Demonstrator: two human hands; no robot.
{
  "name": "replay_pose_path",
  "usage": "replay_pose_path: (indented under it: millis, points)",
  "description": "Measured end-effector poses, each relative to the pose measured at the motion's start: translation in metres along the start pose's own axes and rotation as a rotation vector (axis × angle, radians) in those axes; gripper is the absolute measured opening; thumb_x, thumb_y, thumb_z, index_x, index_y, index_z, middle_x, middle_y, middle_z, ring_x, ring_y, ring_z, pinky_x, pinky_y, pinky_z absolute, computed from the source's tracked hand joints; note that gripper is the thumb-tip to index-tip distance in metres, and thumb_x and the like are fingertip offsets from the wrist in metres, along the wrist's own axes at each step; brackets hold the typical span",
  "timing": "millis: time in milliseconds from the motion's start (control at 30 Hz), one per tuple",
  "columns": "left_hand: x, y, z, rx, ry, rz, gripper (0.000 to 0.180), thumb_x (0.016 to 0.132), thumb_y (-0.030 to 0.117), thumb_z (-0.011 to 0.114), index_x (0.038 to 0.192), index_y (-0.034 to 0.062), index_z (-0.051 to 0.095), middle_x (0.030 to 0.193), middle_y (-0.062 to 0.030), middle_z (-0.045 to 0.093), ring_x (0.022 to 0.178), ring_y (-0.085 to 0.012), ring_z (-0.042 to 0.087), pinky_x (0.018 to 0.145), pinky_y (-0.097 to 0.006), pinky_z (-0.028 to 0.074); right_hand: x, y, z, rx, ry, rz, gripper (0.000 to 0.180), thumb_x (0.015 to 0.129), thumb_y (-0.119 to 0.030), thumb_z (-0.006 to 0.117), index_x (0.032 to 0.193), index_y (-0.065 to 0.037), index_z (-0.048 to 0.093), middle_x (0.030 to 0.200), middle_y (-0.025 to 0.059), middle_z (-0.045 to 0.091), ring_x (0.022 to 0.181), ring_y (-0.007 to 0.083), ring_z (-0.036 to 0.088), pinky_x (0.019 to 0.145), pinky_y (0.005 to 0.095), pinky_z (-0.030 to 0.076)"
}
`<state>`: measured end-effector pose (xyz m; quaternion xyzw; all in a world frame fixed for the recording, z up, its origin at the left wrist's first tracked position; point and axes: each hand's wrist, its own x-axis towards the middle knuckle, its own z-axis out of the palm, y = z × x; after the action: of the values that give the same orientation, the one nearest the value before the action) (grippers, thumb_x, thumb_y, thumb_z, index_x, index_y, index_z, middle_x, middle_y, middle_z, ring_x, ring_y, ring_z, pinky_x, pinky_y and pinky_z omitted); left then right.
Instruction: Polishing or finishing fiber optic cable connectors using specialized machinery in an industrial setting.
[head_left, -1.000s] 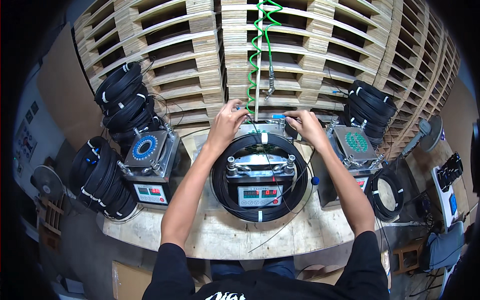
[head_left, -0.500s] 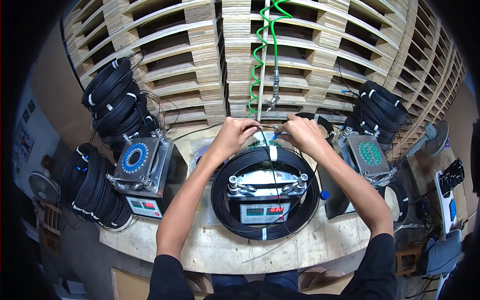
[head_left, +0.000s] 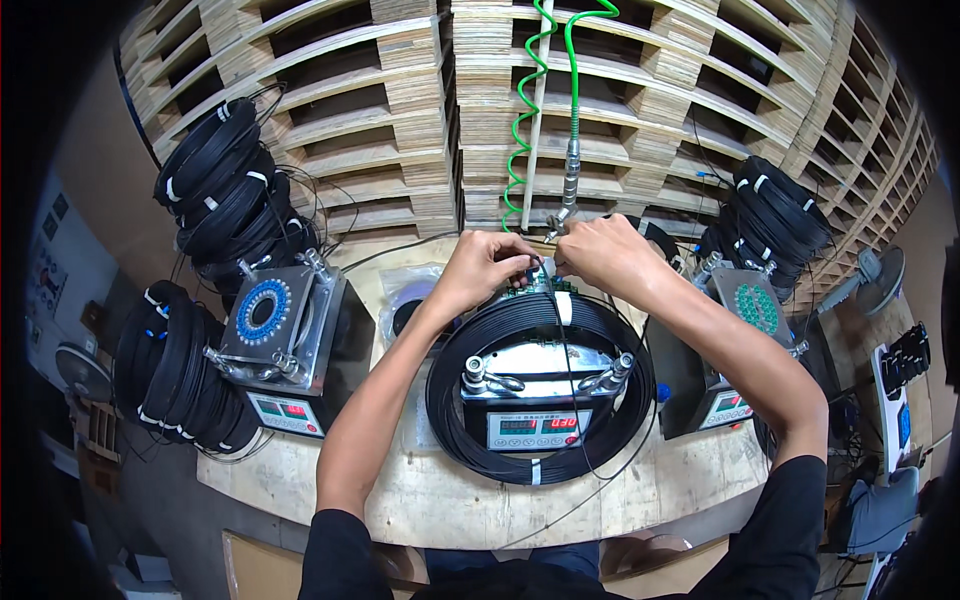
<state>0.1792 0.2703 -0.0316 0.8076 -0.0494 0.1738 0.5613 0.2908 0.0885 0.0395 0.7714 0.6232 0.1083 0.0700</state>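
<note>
My left hand [head_left: 487,270] is closed, thumb and fingertips pinching a thin black cable [head_left: 566,355] near its upper end. That cable runs down across the coil of black cable [head_left: 440,405], which lies around the middle machine [head_left: 538,402]. Close by on the right, my right hand [head_left: 612,256] is closed with its fingers curled in; what they hold, if anything, is hidden. Just beside its knuckles hangs the metal air nozzle [head_left: 571,180] on a green hose [head_left: 569,60]. Small green parts sit on the machine beneath both hands, partly covered.
At the left stands a machine with a blue ring of parts [head_left: 262,312], at the right one with green parts [head_left: 755,308]. Stacked black cable coils [head_left: 215,190] stand behind the left machine, more coils [head_left: 770,215] behind the right. Wooden pallets [head_left: 350,130] rise behind the wooden table [head_left: 640,510].
My right hand has turned and curled its fingers, coming close to the air nozzle; the blue piece at its fingertips is now out of sight there. My left hand still pinches the cable.
</note>
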Motion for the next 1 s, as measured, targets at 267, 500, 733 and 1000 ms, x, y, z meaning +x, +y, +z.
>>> replay_pose_path:
  millis: [267, 500, 733, 1000]
  points:
    - [-0.004, -0.005, 0.006, 0.088, 0.162, 0.049, 0.014, 0.088, 0.004, 0.069, 0.099, -0.002, 0.075, 0.077, -0.0083, 0.074, 0.068, -0.0087, 0.068, 0.063, -0.026, 0.053, 0.012, -0.012, -0.003, -0.174, 0.02, -0.131, 0.011, 0.083, -0.011, 0.064, 0.077, -0.005, 0.071, 0.083, 0.0131, 0.069, 0.075, 0.0309, 0.071, 0.06, 0.0421, 0.053]
    - [-0.003, -0.006, 0.003, 0.163, 0.18, 0.122, 0.015, 0.086, 0.003, 0.07, 0.099, -0.0032, 0.074, 0.077, -0.0112, 0.074, 0.068, -0.0117, 0.069, 0.064, -0.027, 0.054, 0.011, -0.01, -0.004, -0.087, -0.026, -0.158, 0.006, 0.078, -0.006, 0.065, 0.078, -0.004, 0.071, 0.081, 0.0151, 0.07, 0.076, 0.0325, 0.072, 0.064, 0.0445, 0.055]
    - [-0.002, 0.009, -0.006, 0.261, 0.035, 0.134, 0.014, 0.083, 0.003, 0.073, 0.096, -0.0015, 0.075, 0.079, -0.0148, 0.074, 0.072, -0.0148, 0.071, 0.066, -0.029, 0.055, 0.006, -0.001, 0.009, 0.098, -0.058, -0.085, 0.011, 0.08, -0.009, 0.068, 0.087, 0.0, 0.071, 0.083, 0.0193, 0.071, 0.082, 0.0377, 0.07, 0.071, 0.0469, 0.056]
    - [0.004, 0.019, -0.011, 0.27, -0.081, 0.138, 0.015, 0.082, 0.002, 0.074, 0.096, -0.0022, 0.075, 0.082, -0.0151, 0.075, 0.073, -0.0166, 0.072, 0.068, -0.03, 0.056, -0.008, 0.005, 0.018, 0.586, -0.011, 0.083, 0.034, 0.083, -0.02, 0.076, 0.111, -0.003, 0.071, 0.104, 0.0218, 0.071, 0.098, 0.0381, 0.067, 0.085, 0.0426, 0.054]
